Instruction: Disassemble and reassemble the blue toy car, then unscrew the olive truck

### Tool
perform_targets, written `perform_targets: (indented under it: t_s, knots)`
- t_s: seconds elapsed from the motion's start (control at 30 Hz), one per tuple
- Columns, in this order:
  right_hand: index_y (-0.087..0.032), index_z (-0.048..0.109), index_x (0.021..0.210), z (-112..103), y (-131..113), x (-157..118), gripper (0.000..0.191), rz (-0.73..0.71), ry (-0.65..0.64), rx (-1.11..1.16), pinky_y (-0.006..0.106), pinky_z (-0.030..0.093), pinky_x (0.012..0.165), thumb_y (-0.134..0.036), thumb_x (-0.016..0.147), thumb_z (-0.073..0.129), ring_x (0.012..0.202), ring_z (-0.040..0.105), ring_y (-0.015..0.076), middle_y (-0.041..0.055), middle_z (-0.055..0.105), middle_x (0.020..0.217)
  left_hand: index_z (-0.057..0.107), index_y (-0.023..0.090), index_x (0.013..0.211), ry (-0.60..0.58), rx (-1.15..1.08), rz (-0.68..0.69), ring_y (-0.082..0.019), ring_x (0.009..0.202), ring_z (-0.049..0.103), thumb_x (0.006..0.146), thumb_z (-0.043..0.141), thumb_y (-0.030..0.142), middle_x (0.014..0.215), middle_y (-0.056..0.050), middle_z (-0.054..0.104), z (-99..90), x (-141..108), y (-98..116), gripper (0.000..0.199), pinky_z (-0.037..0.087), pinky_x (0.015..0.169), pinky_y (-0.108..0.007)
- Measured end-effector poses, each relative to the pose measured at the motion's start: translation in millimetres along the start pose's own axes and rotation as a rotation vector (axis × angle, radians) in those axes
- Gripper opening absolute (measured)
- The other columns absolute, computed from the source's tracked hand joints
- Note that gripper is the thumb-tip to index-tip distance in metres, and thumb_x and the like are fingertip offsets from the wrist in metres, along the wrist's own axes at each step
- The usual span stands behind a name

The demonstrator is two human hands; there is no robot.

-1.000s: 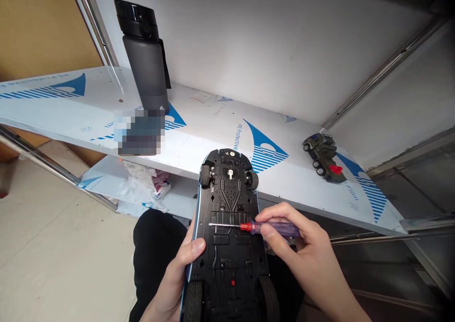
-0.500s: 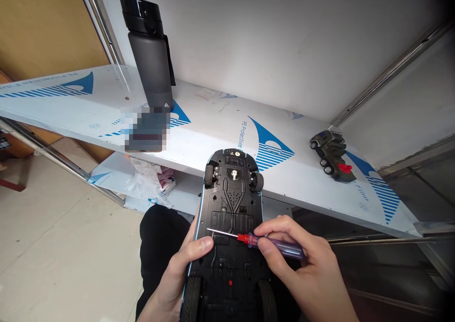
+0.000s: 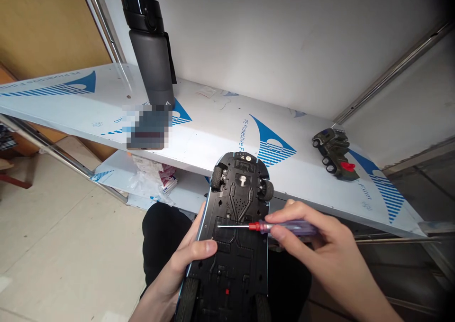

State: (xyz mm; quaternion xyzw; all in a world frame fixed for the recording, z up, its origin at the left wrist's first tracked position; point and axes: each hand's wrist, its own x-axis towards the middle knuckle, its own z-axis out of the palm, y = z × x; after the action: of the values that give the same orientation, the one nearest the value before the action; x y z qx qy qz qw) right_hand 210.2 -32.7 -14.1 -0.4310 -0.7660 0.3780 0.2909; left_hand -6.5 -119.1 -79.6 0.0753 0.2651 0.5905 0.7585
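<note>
Left hand: is closing partway round the left edge of the toy car, thumb pressing on its underside.
Right hand: is curling round the screwdriver, thumb and forefinger pinching the handle's front end.
Toy car: is sitting in the left hand, underside facing the wearer; its nose sticker is proving too small to read.
Screwdriver: is pointing sideways across the toy car's underside; tip contact is not showing clearly. In my judgement, any screw work is calling for an upright shaft, a squarely seated tip and a firmly braced car.
Shelf: is stretching beyond the toy car, its film reading "PE Protective Film".
Phone: is lying beyond the toy car, leftward, its screen appearing pixelated.
Toy truck: is standing beyond the toy car, rightward.
Bottle: is standing farthest left beyond the toy car, showing a small triangular logo.
</note>
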Motion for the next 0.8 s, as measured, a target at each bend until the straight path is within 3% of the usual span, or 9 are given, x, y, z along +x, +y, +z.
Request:
perform_targets:
  t_s: [0.13, 0.27, 0.53, 0.8]
  knots:
    - [-0.033, 0.081, 0.098, -15, -4, 8, 0.006, 0.047, -0.133, 0.089, 0.019, 0.056, 0.070, -0.038, 0.098, 0.078, 0.081, 0.072, 0.0120, -0.0026, 0.078, 0.091, 0.013, 0.032, 0.175, -0.078, 0.033, -0.058, -0.036, 0.134, 0.066, 0.084, 0.077, 0.021, 0.143, -0.008, 0.073, -11.0, -6, -2, 0.113, 0.047, 0.115, -0.045]
    - [-0.035, 0.082, 0.098, -15, -11, 9, 0.007, 0.001, -0.187, 0.086, 0.019, 0.054, 0.070, -0.034, 0.100, 0.076, 0.080, 0.070, 0.0104, -0.0046, 0.078, 0.090, 0.009, 0.028, 0.176, -0.082, 0.051, -0.041, -0.036, 0.144, 0.058, 0.081, 0.079, 0.023, 0.151, -0.010, 0.068, -13.7, -7, -5, 0.118, 0.040, 0.121, -0.045]
    - [-0.034, 0.082, 0.096, -14, -17, 6, 0.009, -0.052, -0.184, 0.031, 0.024, 0.052, 0.071, -0.031, 0.101, 0.076, 0.079, 0.070, 0.0118, -0.0045, 0.077, 0.088, 0.015, 0.028, 0.175, -0.098, 0.093, -0.046, -0.040, 0.146, 0.055, 0.080, 0.079, 0.021, 0.149, -0.011, 0.068, -5.7, -5, -3, 0.115, 0.041, 0.118, -0.049]
    - [-0.035, 0.081, 0.097, -19, -20, 9, 0.008, -0.030, -0.179, 0.014, 0.023, 0.051, 0.073, -0.032, 0.102, 0.075, 0.083, 0.070, 0.0111, -0.0058, 0.078, 0.092, 0.022, 0.032, 0.175, -0.104, 0.050, -0.073, -0.042, 0.141, 0.059, 0.080, 0.078, 0.017, 0.152, -0.010, 0.067, -25.8, 0, -12, 0.111, 0.040, 0.119, -0.049]
